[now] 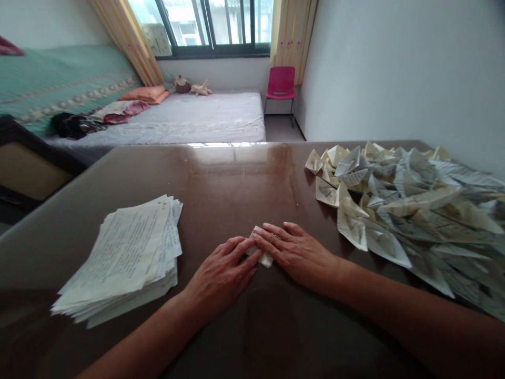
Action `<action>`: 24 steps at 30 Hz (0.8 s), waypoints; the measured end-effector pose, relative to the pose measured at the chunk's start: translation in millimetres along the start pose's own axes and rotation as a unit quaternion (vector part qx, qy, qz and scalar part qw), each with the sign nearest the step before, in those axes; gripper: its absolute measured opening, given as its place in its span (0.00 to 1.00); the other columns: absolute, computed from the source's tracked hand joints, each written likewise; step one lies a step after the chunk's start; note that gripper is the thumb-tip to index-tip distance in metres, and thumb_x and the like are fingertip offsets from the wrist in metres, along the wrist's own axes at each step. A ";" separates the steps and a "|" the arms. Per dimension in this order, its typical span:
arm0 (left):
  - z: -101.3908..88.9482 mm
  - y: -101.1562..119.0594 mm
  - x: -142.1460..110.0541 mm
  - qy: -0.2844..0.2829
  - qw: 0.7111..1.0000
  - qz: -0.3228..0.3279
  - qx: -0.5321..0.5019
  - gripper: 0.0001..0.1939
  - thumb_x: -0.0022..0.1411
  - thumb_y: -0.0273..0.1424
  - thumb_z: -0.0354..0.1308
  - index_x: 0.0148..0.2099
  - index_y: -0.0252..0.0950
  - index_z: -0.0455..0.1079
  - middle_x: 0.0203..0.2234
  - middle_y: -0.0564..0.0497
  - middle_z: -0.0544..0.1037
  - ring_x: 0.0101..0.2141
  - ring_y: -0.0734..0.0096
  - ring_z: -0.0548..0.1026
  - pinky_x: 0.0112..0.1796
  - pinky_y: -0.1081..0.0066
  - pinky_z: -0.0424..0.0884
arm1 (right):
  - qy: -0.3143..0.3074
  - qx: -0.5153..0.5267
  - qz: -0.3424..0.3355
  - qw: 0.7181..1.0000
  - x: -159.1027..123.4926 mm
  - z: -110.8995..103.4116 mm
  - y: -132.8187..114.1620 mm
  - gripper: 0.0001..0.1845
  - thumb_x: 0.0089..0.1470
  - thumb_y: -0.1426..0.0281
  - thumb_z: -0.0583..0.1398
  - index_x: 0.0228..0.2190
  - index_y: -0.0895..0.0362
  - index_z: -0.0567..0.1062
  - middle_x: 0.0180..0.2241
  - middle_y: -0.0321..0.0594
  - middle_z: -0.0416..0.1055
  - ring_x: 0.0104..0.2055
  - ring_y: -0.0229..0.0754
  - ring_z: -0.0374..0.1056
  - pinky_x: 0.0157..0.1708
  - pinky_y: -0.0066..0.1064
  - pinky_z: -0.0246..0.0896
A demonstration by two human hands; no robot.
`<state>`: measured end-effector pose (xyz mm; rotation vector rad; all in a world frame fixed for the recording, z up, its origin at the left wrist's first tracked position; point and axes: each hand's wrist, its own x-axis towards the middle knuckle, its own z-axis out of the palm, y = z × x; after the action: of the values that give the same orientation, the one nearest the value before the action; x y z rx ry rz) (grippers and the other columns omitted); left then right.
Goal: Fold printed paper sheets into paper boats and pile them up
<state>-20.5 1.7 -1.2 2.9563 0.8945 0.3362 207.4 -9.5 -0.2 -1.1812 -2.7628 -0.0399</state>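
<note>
A small folded piece of paper (266, 259) lies on the brown table in front of me, mostly covered by my fingers. My left hand (223, 271) has its fingers close together, closed on the paper's left side against the tabletop. From the right, my right hand (298, 255) lies flat with fingers stretched out over the paper's top. Left of my hands is a stack of printed sheets (122, 252), its edges uneven. At the right, a large heap of folded paper boats (414, 195) spreads over the table. The paper's underside and its exact folds are hidden.
The glossy brown table (221, 189) reaches toward a bed (221, 118) below a window (213, 26). A pink chair (281, 83) stands by the far wall. At the left is a dark-framed chair (29, 163). A white wall (402, 68) borders the right side.
</note>
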 end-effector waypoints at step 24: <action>5.4 -29.5 -6.1 0.072 0.996 0.045 -0.010 0.16 0.67 0.27 0.49 0.56 0.35 0.67 0.51 0.44 0.72 0.54 0.60 0.65 0.52 0.59 0.69 | -0.027 -0.057 0.047 0.997 3.8 -27.5 -6.7 0.08 0.59 0.74 0.55 0.38 0.60 0.75 0.40 0.46 0.73 0.42 0.48 0.65 0.36 0.39 0.58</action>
<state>-40.3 23.1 -10.5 2.9919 0.7667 0.5651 203.2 -13.6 27.7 -1.3590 -2.7791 -0.1601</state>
